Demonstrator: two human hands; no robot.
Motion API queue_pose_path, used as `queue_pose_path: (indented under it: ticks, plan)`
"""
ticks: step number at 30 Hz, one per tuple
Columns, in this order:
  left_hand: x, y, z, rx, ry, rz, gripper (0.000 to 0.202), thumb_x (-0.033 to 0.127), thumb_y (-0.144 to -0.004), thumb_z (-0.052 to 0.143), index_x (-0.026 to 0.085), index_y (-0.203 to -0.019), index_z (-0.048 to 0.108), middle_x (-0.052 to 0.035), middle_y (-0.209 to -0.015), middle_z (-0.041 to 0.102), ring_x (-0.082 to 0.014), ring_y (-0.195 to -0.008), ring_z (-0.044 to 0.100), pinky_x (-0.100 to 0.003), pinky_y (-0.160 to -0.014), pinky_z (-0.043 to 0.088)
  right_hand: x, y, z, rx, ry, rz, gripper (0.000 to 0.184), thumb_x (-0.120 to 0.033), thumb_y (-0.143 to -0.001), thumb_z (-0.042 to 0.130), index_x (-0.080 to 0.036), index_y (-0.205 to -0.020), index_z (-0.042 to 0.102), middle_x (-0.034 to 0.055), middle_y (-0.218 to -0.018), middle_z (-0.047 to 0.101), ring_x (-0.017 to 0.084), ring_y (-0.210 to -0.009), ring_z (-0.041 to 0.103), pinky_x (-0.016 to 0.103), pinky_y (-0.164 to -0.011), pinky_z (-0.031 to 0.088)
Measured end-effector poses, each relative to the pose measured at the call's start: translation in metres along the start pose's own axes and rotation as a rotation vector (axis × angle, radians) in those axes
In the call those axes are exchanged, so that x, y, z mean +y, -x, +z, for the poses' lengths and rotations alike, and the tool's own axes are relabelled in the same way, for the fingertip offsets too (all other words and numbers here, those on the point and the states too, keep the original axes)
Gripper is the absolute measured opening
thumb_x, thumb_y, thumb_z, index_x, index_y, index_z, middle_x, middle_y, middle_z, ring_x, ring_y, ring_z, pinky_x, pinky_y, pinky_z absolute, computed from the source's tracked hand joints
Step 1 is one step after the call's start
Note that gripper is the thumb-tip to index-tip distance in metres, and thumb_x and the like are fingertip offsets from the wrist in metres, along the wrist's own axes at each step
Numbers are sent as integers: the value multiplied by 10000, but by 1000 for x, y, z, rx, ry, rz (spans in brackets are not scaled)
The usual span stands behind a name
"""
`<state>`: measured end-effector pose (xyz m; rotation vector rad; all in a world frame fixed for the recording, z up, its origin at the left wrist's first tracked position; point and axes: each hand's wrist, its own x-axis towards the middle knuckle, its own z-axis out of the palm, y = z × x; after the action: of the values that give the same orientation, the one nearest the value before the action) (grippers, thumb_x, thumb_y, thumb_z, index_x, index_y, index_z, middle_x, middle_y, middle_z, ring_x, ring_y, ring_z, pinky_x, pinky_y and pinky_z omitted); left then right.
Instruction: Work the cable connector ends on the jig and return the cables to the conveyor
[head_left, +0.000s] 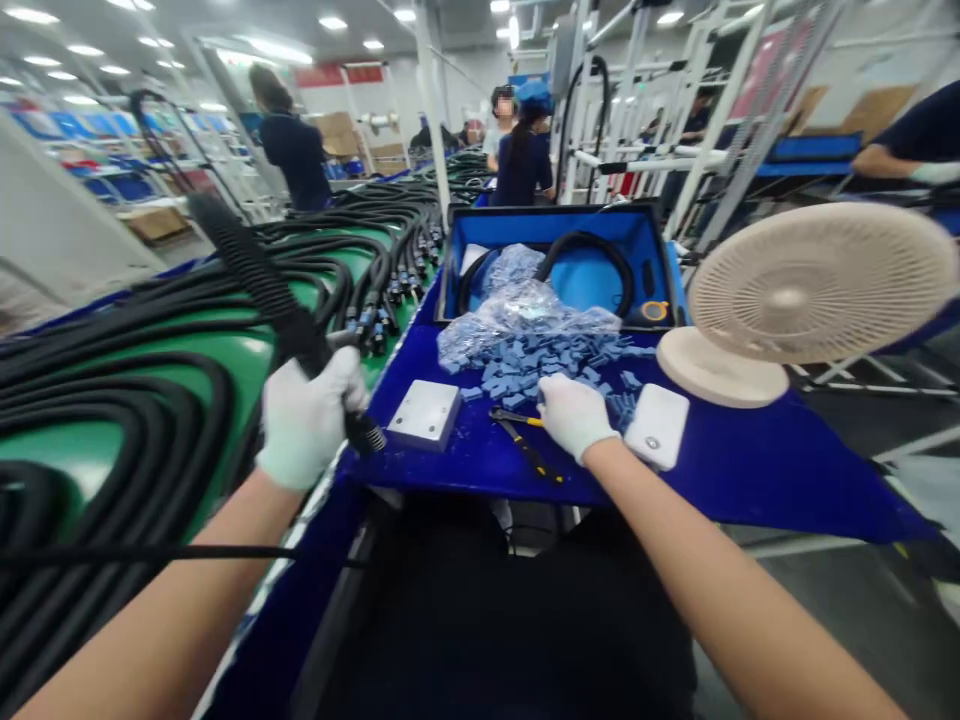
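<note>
Left hand (311, 415) grips hose (255, 275) upright (fisted); right hand (574, 412) flat on clips (547, 360).

The blue table (750, 480) lay bare in front of the blue parts pile (555, 362), while a fan (817, 285) blocked its right and a case (555, 225) its back.

One head-worn view looks forward and down, close over the blue tabletop (712, 470). Farther off it takes in the factory hall ahead.
</note>
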<state>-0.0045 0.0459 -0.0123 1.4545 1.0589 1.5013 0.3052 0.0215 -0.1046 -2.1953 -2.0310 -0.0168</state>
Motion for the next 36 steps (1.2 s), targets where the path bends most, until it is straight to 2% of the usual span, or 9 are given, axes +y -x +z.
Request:
queue_pose_path:
  ticks: [3,6,9,12,16,20,24,31,36]
  plan:
    - [-12,-24,10,10,-38,68,242,319,-836,709,178,-1017,630,66,-545,461,-93,-447,413,-255,-470,400,0,-5,11,5,-45,-74,136,-217,-898,574,-202,-997,666,109,-1045,701,246,-971,677,334,-824,467]
    - [-26,-35,17,-27,-55,67,274,311,-827,692,164,-1051,633,59,-555,473,-100,-441,423,-253,-464,388,6,-7,14,-28,-137,-58,126,-226,-852,611,-194,-954,678,94,-934,726,232,-892,679,317,-790,465]
    - [-40,-34,20,-73,-67,16,318,322,-838,678,158,-1106,628,53,-567,482,-108,-445,423,-258,-465,387,14,-8,12,16,-401,-54,156,-220,-811,619,-179,-945,688,65,-870,729,198,-822,674,287,-770,479]
    - [-50,-30,20,-28,-159,1,300,358,-847,672,172,-1078,633,46,-569,496,-126,-469,454,-267,-491,407,11,-4,4,45,-749,-73,214,-200,-806,593,-169,-980,714,61,-923,747,177,-834,682,264,-757,498]
    - [-51,-28,20,71,-342,51,229,382,-838,683,193,-958,636,11,-634,591,-157,-558,538,-286,-575,457,-23,2,-12,-67,-974,-158,288,-280,-835,635,-159,-1071,747,75,-986,764,189,-847,701,277,-754,522]
    - [-44,-30,16,-84,-303,-23,204,369,-861,659,179,-926,623,11,-574,600,-163,-516,559,-299,-590,487,-77,-2,-20,-29,-838,-339,230,-310,-869,653,-174,-1014,769,51,-943,764,177,-839,686,285,-810,501]
    - [-41,-30,11,-167,-193,-86,223,353,-855,663,152,-946,631,-56,-729,713,-192,-637,670,-349,-714,569,-117,-19,-19,-43,-846,-486,184,-216,-873,630,-164,-1007,745,32,-919,748,148,-811,662,249,-773,473]
    - [-40,-33,5,-137,-349,1,235,346,-847,668,133,-939,701,-85,-915,755,-230,-879,689,-330,-830,540,-152,-51,-19,-34,-800,-574,252,-368,-877,653,-150,-755,676,-11,-672,611,121,-645,527,244,-633,358]
    - [-45,-35,3,-185,-275,-12,257,344,-864,648,131,-1003,691,-93,-974,754,-229,-907,691,-326,-837,537,-162,-64,-6,-135,-902,-542,390,-474,-828,673,-153,-615,613,-44,-571,498,99,-583,446,242,-572,319]
